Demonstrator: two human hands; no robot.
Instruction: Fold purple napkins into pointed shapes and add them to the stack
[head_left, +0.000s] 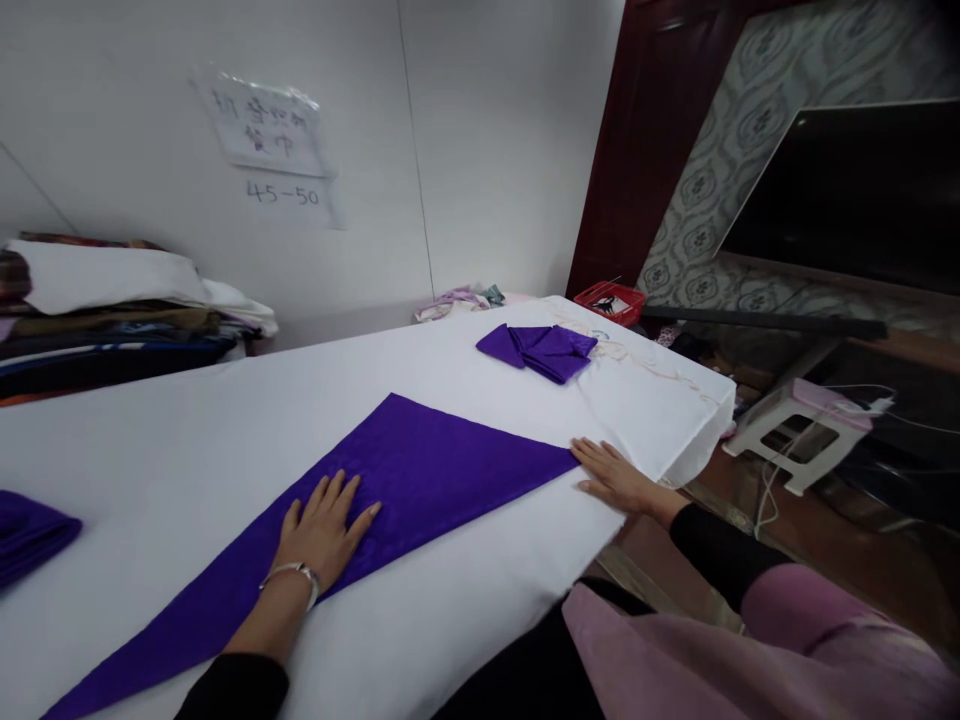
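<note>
The left hand (322, 530) lies flat, fingers spread, on the purple triangular cloth (442, 465) across the white-draped bench (247, 430) — the right hand (611, 475), fingers extended, touches its right corner — beyond sits a folded purple cloth bundle (544, 350).

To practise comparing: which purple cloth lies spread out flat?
The triangular purple fabric under the left hand; the far purple bundle and the left-edge purple bundle are folded.
</note>
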